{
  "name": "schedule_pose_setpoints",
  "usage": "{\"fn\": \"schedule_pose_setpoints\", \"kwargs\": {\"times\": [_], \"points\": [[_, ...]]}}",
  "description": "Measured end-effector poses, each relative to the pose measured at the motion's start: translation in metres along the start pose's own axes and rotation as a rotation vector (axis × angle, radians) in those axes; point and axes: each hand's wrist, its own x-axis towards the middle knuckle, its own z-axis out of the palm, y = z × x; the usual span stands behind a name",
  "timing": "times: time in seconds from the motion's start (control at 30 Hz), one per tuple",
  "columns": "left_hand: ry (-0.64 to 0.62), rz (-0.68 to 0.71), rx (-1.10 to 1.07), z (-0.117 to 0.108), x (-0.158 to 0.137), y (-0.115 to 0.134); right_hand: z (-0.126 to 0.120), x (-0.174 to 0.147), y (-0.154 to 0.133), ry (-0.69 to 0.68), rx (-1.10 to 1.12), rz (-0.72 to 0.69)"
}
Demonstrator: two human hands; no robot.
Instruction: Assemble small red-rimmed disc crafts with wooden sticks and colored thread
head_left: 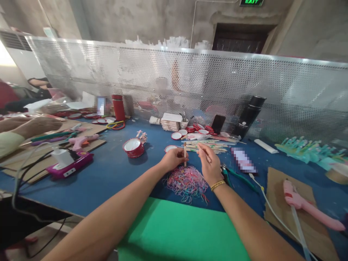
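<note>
My left hand (pixel 175 159) pinches a thin wooden stick (pixel 185 154), which stands upright between the fingertips. To its right, my right hand (pixel 208 159) is raised with the fingers curled together; whatever it may hold is too small to make out. Below both hands lies a loose heap of thin pink, blue and white strings or bands (pixel 187 183). Beyond the hands is a pile of flat wooden sticks (pixel 209 145). Teal-handled pliers (pixel 239 177) lie beside my right wrist. A green sheet (pixel 185 232) covers the area nearest me.
Stacked red-rimmed white discs (pixel 133 148) stand left of centre. A pink glue gun (pixel 307 206) rests on cardboard at right, its cord close by. A purple power strip (pixel 70 165) is at left, near another person's arm (pixel 32 127). A perforated metal screen (pixel 152 72) closes the back.
</note>
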Motion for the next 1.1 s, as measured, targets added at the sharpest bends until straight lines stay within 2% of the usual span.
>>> {"fn": "schedule_pose_setpoints", "kwargs": {"times": [0.3, 0.47, 0.6, 0.83, 1.1], "points": [[0.003, -0.023, 0.000, 0.003, -0.002, -0.002, 0.000, -0.003, -0.004, 0.006, -0.041, -0.012], [-0.019, -0.084, -0.023, 0.008, -0.003, 0.003, 0.000, -0.002, -0.006, 0.007, 0.013, 0.008], [-0.029, -0.101, -0.022, 0.010, -0.004, 0.009, 0.001, -0.003, -0.008, 0.012, -0.033, 0.016], [0.025, -0.040, 0.176, 0.011, -0.006, 0.013, 0.003, -0.003, -0.016, -0.015, -0.174, -0.117], [-0.008, -0.011, 0.144, 0.010, -0.002, 0.003, 0.002, 0.002, -0.011, -0.040, -0.225, -0.162]]}}
